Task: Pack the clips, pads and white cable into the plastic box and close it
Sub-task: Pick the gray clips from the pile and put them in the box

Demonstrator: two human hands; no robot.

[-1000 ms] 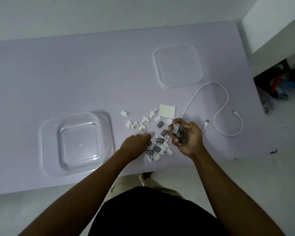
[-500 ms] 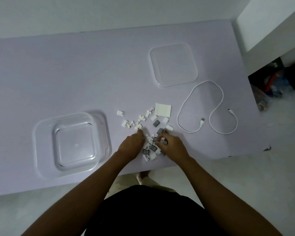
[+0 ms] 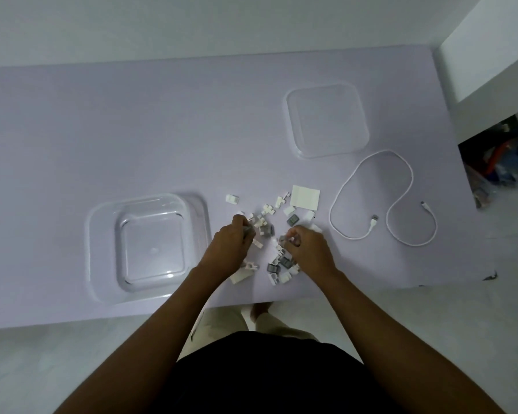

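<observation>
Clips (image 3: 277, 234), white and grey, lie in a loose heap close to the near edge of the surface (image 3: 102, 130), about midway along it, and both of your hands are down in that heap. The plastic box (image 3: 148, 246) sits open and empty just left of the heap, its near wall close to the near edge. You have wide bare room across the whole far half of the surface and out to its left end. The lid (image 3: 326, 119) lies flat toward the far right, well apart from the box.

Your left hand (image 3: 226, 249) is curled with the fingers drawn in over the left side of the heap; a grey piece shows at the fingertips, pinched there as far as you can see. Your right hand (image 3: 310, 249) is curled the same way over the right side, its fingertips closed on a small pale piece, too small to tell what kind.

A square white pad (image 3: 305, 197) lies flat just beyond the heap on its right side. The white cable (image 3: 383, 198) lies in an open looping curve near the right end of the surface, its long run going from the far side toward the near edge; one plug points toward the heap and the other toward the right end. It touches neither the lid nor the pad.
</observation>
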